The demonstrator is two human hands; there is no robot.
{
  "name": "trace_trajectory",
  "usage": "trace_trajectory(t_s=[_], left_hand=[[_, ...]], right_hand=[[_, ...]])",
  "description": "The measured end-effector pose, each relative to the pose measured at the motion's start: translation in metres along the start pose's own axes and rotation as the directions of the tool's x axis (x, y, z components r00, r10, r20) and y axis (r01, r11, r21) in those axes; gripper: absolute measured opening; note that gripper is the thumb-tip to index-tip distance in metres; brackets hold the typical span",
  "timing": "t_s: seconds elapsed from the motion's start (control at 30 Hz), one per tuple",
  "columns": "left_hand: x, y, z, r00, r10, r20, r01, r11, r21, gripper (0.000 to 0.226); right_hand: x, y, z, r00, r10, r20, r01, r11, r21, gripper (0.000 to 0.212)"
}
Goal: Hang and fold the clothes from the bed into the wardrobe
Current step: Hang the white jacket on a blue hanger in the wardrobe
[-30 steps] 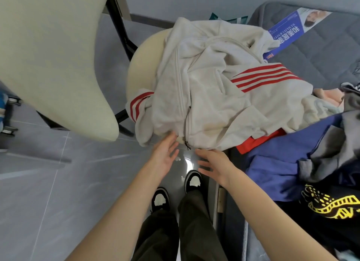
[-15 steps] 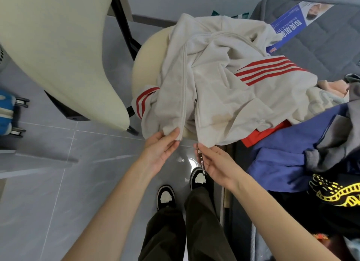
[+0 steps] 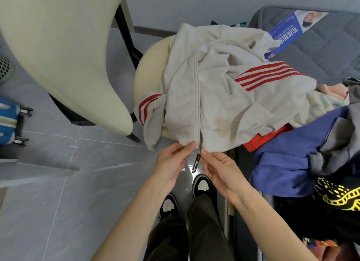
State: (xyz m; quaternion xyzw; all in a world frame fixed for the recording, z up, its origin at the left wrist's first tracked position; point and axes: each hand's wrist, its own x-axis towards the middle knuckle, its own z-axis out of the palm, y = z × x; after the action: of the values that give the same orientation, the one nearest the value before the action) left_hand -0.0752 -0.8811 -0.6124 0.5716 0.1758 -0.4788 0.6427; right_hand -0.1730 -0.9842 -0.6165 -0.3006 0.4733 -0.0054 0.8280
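Note:
A cream zip-up jacket [image 3: 224, 97] with red stripes lies spread over a round cream chair seat [image 3: 150, 70] and the bed's edge. My left hand [image 3: 173, 161] pinches the hem on the left of the zip. My right hand [image 3: 218, 167] pinches the hem on the right of it. The two halves meet at the bottom, and a black zip pull [image 3: 196, 161] hangs between my thumbs. More clothes lie on the bed to the right: a blue garment [image 3: 288, 157], a grey one [image 3: 342, 136] and a black one with a yellow print [image 3: 339, 196].
The cream chair's backrest [image 3: 64, 52] fills the upper left. A blue wheeled case [image 3: 9, 120] stands at the left edge on the grey tiled floor. A blue leaflet [image 3: 286, 33] lies on the grey mattress [image 3: 321, 52]. My shoes [image 3: 202, 184] stand below my hands.
My hands rose from just under the hem to pinch it on either side of the zip. The two front halves have been drawn together, and the zip pull now hangs between my thumbs.

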Motion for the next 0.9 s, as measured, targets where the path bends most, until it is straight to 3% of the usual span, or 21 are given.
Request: trace_trajectory(t_s=[0.17, 0.37, 0.47, 0.6, 0.77, 0.9], left_hand=[[0.002, 0.001, 0.008, 0.999, 0.009, -0.048, -0.009, 1.000, -0.015, 0.033], [0.000, 0.001, 0.013, 0.997, 0.011, -0.073, -0.012, 1.000, -0.022, 0.022], [-0.002, 0.000, 0.015, 0.998, 0.015, -0.055, -0.015, 1.000, 0.007, 0.027], [-0.003, -0.002, 0.016, 0.998, 0.029, -0.056, -0.027, 0.999, 0.038, 0.017], [-0.006, -0.008, 0.013, 0.990, 0.129, -0.049, -0.121, 0.984, 0.134, 0.010], [-0.008, -0.007, 0.011, 0.992, 0.128, -0.009, -0.125, 0.977, 0.173, 0.009]], right_hand=[[-0.001, 0.002, 0.004, 0.999, -0.016, -0.042, 0.016, 1.000, 0.004, 0.013], [-0.006, 0.002, 0.006, 0.999, -0.035, -0.025, 0.035, 0.999, -0.001, 0.015], [-0.009, 0.001, 0.005, 0.999, -0.041, -0.034, 0.041, 0.999, -0.009, 0.010], [-0.011, 0.001, 0.004, 0.998, -0.045, -0.036, 0.044, 0.999, -0.029, 0.005], [-0.011, 0.001, 0.002, 0.995, -0.055, -0.079, 0.052, 0.998, -0.040, 0.007], [-0.012, 0.001, 0.000, 0.995, -0.045, -0.094, 0.040, 0.998, -0.047, 0.009]])
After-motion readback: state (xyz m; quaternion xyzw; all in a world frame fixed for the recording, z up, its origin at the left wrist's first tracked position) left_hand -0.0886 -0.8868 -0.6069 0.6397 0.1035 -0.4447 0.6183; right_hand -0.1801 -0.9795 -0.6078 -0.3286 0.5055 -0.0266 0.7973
